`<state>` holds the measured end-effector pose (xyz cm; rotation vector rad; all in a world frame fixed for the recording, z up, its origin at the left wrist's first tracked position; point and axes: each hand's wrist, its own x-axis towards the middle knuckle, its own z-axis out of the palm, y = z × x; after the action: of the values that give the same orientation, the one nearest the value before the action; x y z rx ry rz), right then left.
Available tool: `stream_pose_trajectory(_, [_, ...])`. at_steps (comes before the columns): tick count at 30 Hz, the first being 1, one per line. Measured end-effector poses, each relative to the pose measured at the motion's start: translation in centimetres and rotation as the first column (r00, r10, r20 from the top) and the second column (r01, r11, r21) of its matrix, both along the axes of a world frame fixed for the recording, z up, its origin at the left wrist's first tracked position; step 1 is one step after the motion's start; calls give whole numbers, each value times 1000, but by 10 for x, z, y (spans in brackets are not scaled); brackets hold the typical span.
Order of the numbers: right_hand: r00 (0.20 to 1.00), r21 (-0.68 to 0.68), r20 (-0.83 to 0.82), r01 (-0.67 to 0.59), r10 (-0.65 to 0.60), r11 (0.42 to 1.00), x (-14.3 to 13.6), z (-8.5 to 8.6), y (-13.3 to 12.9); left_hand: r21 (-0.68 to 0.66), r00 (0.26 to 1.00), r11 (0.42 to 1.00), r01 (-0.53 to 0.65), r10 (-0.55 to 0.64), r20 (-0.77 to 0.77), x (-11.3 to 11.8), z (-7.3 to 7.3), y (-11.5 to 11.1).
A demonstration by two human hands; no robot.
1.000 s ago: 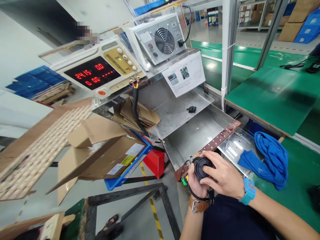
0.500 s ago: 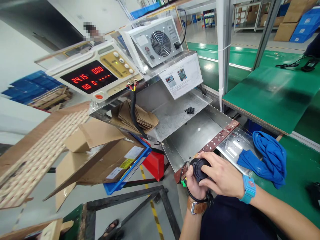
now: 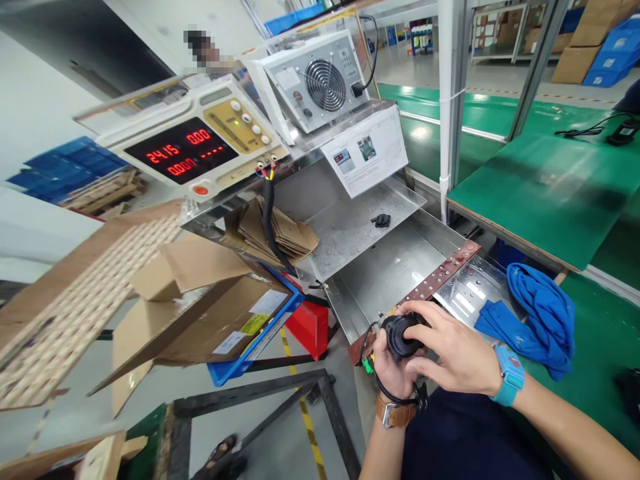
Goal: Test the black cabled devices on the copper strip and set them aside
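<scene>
Shiny grey metal tray beyond the hands; round black plastic-looking device held between them.
By the partly closed left hand the device is gripped at its side; by the half-curled right hand its upper face is touched, though whether it is gripped there cannot be told. Its body is best kept steady, with the black cable by the left wrist left slack.

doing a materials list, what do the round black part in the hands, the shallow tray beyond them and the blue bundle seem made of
Round black part: probably hard plastic, its smooth, dark surface showing a dull sheen; coated metal is possible.
Shallow tray: likely bare sheet metal, given its grey colour and bright reflections.
Blue bundle: seemingly matte cloth, judging by its soft folds.
</scene>
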<state>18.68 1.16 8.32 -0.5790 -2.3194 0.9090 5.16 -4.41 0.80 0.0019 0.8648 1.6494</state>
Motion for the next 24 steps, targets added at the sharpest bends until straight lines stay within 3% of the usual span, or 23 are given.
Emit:
stream_pose_trajectory(8, [991, 167, 135, -16, -7, 986, -1, 5, 0, 53, 975, 994, -91, 100, -196, -3, 5, 1])
stream_pose_trajectory(15, [988, 230, 153, -38, 2, 972, -10, 5, 6, 29, 963, 999, -30, 36, -269, -10, -12, -2])
stream_pose_trajectory(17, [986, 286, 158, 5, -52, 958, 19, 16, 6, 22, 957, 999, -28, 33, -288, -11, -17, -1])
stream_pose_trajectory(20, [966, 350, 183, 110, -183, 930, 107, 39, -9, 18, 957, 1000, 25, -19, -289, -12, -22, 1])
stream_pose_trajectory(21, [952, 375, 261, 50, -157, 926, 138, 45, -18, 18, 959, 999, 51, -44, -279, -12, -22, 2])
stream_pose_trajectory(22, [931, 389, 345, -25, -120, 921, 163, 48, -26, 19, 962, 997, 75, -67, -266, -12, -22, 3])
stream_pose_trajectory(24, [921, 451, 309, 76, -236, 889, 186, 44, -38, 23, 965, 996, 90, -82, -248, -10, -21, 5])
